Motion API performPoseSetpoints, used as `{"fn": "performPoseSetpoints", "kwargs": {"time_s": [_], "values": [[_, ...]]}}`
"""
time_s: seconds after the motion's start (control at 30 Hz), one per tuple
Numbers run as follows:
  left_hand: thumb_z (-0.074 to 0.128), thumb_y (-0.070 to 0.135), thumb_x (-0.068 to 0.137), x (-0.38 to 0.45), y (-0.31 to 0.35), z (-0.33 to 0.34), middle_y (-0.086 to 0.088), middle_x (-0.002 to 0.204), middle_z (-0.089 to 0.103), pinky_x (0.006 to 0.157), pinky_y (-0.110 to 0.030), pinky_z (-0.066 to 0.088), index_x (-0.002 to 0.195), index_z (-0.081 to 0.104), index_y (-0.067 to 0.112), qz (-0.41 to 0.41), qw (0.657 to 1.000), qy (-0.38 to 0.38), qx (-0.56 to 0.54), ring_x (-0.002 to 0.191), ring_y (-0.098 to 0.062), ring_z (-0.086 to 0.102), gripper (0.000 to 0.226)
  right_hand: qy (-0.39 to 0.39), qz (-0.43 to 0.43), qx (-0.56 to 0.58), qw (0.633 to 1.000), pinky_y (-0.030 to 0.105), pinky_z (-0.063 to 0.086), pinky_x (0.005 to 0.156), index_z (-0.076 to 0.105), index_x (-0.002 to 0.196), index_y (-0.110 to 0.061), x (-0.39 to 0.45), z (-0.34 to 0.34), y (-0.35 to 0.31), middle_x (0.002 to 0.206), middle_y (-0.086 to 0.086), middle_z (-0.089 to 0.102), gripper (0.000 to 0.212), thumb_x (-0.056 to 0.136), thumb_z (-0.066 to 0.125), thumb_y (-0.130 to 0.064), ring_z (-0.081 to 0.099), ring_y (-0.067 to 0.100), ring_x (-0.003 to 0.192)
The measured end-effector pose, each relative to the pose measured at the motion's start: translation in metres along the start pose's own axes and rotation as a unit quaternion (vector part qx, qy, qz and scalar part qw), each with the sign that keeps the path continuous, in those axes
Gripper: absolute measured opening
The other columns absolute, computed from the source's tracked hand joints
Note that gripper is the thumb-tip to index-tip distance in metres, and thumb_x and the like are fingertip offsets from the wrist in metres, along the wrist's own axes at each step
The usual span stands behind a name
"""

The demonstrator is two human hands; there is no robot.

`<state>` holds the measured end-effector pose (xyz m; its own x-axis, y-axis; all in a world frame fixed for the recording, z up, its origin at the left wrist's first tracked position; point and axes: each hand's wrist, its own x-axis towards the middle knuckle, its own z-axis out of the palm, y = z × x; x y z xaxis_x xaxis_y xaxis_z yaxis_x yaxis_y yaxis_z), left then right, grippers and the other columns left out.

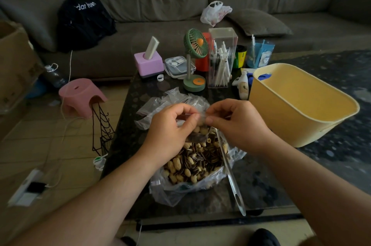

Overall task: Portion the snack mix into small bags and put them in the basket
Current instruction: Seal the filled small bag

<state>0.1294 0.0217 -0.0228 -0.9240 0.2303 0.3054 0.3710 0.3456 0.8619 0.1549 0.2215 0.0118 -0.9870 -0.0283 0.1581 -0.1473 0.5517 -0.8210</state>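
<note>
Both hands meet over the snack mix: the left hand and right hand each pinch the top edge of a small clear zip bag holding some mix. To seal it well, I judge the fingers should press along the whole strip, keeping the bag upright. A clear scoop rests in the big open bag below, spare bags lie beyond, and the yellow basket stands near on the right, seemingly empty.
</note>
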Motion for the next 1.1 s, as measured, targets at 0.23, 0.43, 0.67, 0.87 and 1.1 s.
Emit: {"fn": "performPoseSetpoints", "kwargs": {"time_s": [0.23,0.43,0.67,0.87,1.1], "values": [[0.067,0.026,0.102,0.0009,0.0002,-0.0014,0.009,0.103,0.074,0.086,-0.044,0.064,0.105,0.072,0.033,-0.009,1.0,0.004,-0.005,0.098,-0.011,0.073,0.009,-0.006,0.009,0.005,1.0,0.016,0.055,0.071,0.075,0.095,-0.028,-0.0004,-0.0049,0.002,0.086,-0.009,0.073,0.009,0.093,0.077,-0.02,0.068,0.001,0.079],[0.068,0.024,0.102,0.0001,0.0042,-0.0029,0.011,0.103,0.073,0.085,-0.031,0.062,0.106,0.072,0.032,0.01,1.0,-0.011,0.017,0.096,-0.005,0.072,0.009,-0.001,0.006,-0.012,1.0,0.013,0.045,0.056,0.072,0.087,-0.027,-0.0002,-0.004,0.0029,0.079,-0.007,0.07,0.011,0.095,0.073,-0.019,0.06,-0.003,0.061],[0.068,0.024,0.1,0.0022,0.002,-0.0072,0.017,0.101,0.069,0.083,-0.012,0.049,0.104,0.071,0.032,0.053,0.994,-0.011,0.099,0.1,0.0,0.064,0.009,0.013,-0.008,-0.025,1.0,0.015,0.046,0.062,0.072,0.086,-0.031,-0.0002,-0.0057,0.0038,0.084,-0.01,0.069,0.014,0.092,0.079,-0.021,0.061,-0.003,0.067],[0.07,0.021,0.099,0.0028,0.0035,-0.0045,0.018,0.098,0.068,0.083,-0.008,0.045,0.099,0.069,0.035,0.064,0.993,-0.006,0.101,0.1,0.0,0.064,0.014,0.013,-0.051,-0.025,0.998,0.028,0.061,0.076,0.075,0.091,-0.028,-0.001,0.0007,0.0033,0.085,-0.011,0.073,0.01,0.087,0.084,-0.032,0.07,0.003,0.081],[0.069,0.024,0.1,0.002,0.0065,-0.0057,0.016,0.096,0.07,0.083,-0.012,0.048,0.098,0.072,0.032,0.054,0.994,-0.026,0.092,0.099,-0.002,0.065,0.009,0.002,-0.086,-0.069,0.994,0.03,0.059,0.077,0.073,0.091,-0.028,0.0001,0.004,0.0042,0.089,-0.011,0.069,0.005,0.094,0.076,-0.025,0.067,0.004,0.083]]}}
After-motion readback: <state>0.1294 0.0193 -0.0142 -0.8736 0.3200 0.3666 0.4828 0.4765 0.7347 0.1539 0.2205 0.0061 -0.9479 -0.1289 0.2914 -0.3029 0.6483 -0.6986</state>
